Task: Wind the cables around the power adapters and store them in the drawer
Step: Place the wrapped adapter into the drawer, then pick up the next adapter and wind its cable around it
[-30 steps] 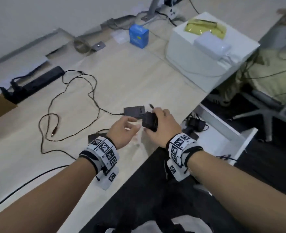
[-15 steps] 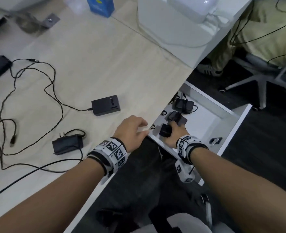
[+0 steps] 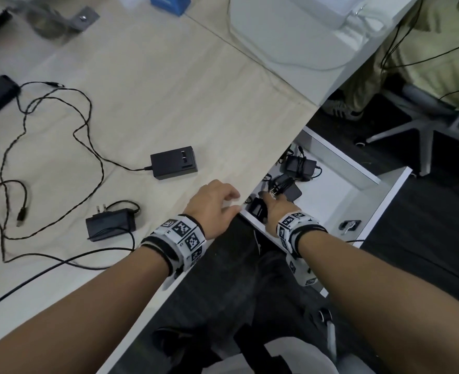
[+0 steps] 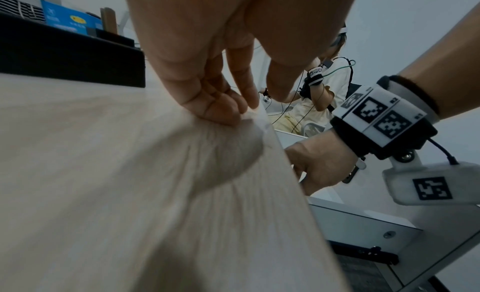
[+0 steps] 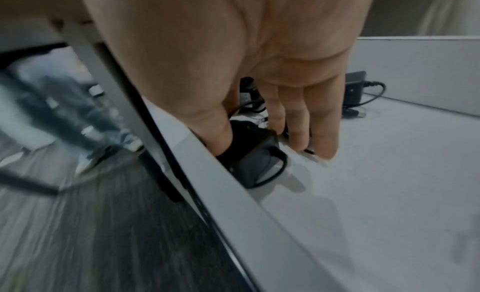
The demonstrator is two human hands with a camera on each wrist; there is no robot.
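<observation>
Three black power adapters with cables wound round them are counted inside the open white drawer below the desk edge: one at the far side, one in the middle, and one small wound black adapter set against the near front wall of the drawer. The right hand is reached down into the drawer; in the right wrist view its thumb is pressed on the near adapter while the fingers are extended downward beside it, and whether a grasp is kept on it cannot be told. The left hand is rested at the edge of the light wooden desk top, fingers loosely curled and nothing held; this is confirmed in the left wrist view. Two further black adapters are counted on the desk, both unwound: a flat rectangular adapter with a long braided cable trailed to the left, and a plug-in adapter with two prongs just nearer the person, its thin black cable loose. A small black clip-like item lies in the right part of the drawer, apart from the adapters.
</observation>
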